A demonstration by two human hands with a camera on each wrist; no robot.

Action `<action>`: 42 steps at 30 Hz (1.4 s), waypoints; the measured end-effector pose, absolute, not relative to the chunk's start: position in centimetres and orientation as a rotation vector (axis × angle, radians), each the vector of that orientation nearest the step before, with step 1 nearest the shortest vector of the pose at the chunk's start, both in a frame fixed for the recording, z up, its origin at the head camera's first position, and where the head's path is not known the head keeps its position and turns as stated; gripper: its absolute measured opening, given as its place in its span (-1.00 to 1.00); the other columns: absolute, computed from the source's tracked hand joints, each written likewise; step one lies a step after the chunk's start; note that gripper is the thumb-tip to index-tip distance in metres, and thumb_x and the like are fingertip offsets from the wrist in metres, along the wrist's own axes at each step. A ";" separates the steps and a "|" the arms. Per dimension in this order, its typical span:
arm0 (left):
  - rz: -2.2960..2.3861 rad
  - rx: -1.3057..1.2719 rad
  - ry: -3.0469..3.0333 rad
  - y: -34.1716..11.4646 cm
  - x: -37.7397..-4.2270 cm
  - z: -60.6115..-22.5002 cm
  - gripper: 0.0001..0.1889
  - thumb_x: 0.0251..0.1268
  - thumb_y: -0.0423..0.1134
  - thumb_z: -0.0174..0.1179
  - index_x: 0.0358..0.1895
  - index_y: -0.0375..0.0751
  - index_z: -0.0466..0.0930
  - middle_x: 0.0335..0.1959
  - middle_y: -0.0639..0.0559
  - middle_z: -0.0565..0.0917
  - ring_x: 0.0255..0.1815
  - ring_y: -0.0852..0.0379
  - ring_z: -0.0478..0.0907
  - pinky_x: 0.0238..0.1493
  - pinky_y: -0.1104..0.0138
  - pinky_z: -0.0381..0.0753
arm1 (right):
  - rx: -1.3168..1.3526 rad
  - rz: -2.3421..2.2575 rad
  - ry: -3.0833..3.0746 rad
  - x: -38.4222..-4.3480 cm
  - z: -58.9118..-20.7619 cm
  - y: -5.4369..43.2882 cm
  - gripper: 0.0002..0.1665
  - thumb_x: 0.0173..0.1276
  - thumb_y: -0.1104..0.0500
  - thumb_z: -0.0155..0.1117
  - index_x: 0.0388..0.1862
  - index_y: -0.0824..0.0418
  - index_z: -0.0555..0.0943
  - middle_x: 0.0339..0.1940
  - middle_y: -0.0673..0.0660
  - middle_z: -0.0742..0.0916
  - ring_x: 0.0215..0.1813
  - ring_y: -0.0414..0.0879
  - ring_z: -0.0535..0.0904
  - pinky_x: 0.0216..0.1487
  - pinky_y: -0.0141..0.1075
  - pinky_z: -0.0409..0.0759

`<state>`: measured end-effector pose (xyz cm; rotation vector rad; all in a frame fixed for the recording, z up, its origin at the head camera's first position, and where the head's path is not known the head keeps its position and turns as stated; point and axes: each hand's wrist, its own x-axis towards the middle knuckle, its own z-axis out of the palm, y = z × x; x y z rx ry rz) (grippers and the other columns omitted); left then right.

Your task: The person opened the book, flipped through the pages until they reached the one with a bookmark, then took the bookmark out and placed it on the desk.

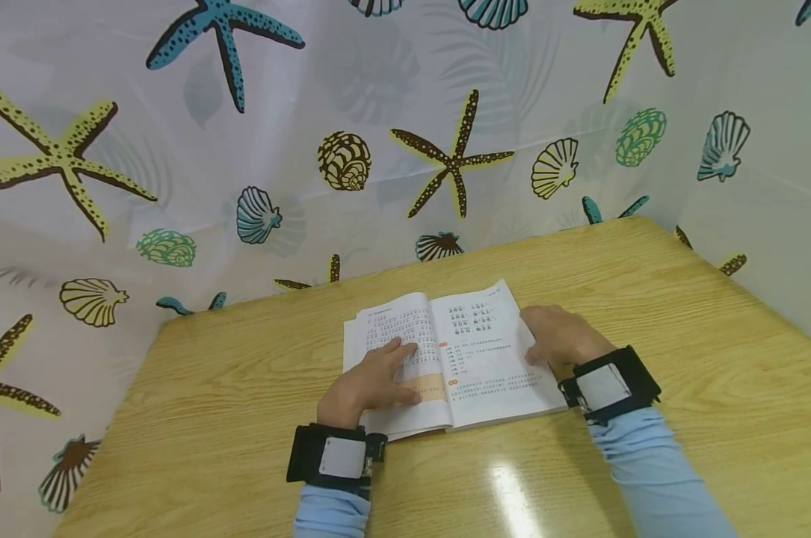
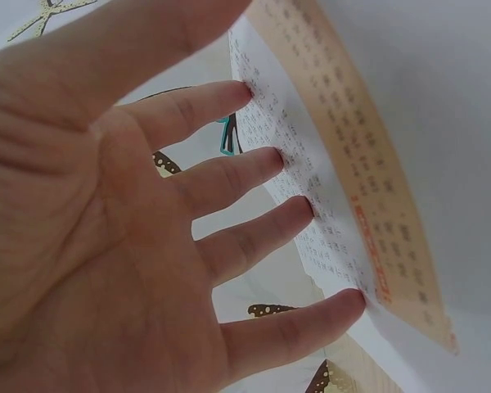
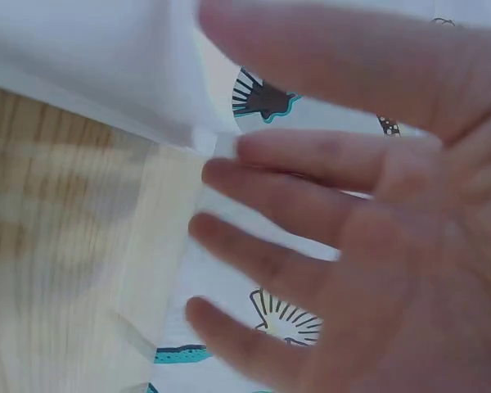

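Observation:
An open book (image 1: 486, 366) with printed text lies on the wooden table in the head view. My left hand (image 1: 371, 381) rests on its left page, fingers spread. In the left wrist view, those fingertips (image 2: 299, 209) touch the printed lines beside an orange band on the page (image 2: 368, 164). At the book's right edge is my right hand (image 1: 563, 336), its thumb over the margin of the right page. The right wrist view shows that thumb (image 3: 311, 57) against the white page (image 3: 90, 49), while the other fingers extend fairly straight beside the page edge.
The wooden table (image 1: 244, 388) spreads out around the book. Behind it hangs a pale cloth (image 1: 378, 67) printed with starfish and shells, which also runs along both sides. Each wrist wears a black strap (image 1: 334, 457) over a light blue sleeve (image 1: 661, 463).

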<state>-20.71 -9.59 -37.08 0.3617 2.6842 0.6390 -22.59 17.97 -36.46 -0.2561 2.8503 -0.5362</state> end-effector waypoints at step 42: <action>0.623 0.383 2.687 -9.7 -20.7 -37.0 -0.17 0.19 -0.18 0.49 0.54 -0.09 0.32 0.62 -0.15 0.14 0.60 -0.25 0.03 0.45 -0.20 0.19 | -0.520 -0.601 3.170 -22.2 -36.6 18.7 -0.62 0.27 0.36 0.42 -0.67 0.20 0.48 -0.65 0.05 0.42 -0.57 -0.11 0.37 -0.51 -0.33 0.22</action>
